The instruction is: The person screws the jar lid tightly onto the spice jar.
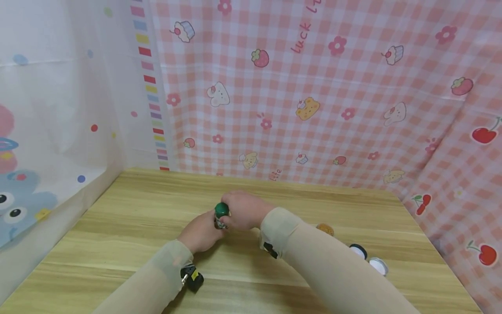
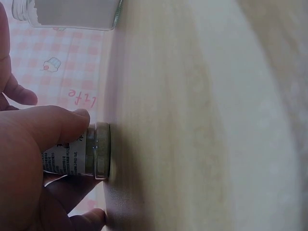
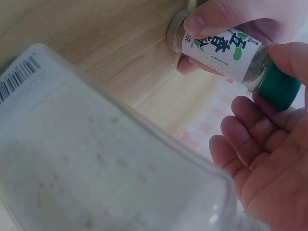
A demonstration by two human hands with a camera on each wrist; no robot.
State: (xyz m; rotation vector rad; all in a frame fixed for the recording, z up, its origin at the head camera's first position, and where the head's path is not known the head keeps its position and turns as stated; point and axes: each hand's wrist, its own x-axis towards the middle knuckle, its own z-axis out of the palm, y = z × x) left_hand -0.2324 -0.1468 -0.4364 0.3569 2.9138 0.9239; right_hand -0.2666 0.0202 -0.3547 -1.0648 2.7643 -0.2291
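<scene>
A small spice jar (image 3: 219, 53) with a white label and green leaf marks stands at the middle of the wooden table, its base against the wood. My left hand (image 1: 201, 232) grips it low round the body, with the thumb (image 2: 67, 122) across the label. On top sits a green cap (image 1: 222, 209). My right hand (image 1: 247, 210) pinches this cap between the thumb and forefinger, while its other fingers (image 3: 236, 139) are loosely bent beside it. Dark powder shows through the glass near the jar's base in the left wrist view.
A larger glass jar of white powder (image 2: 74, 12) stands close by the right wrist; its barcode label (image 3: 19, 77) shows. To the right lie an orange-brown round thing (image 1: 325, 229), a dark-rimmed white disc (image 1: 358, 251) and a silver-rimmed one (image 1: 378, 265). Patterned cloths (image 1: 274, 87) enclose the table.
</scene>
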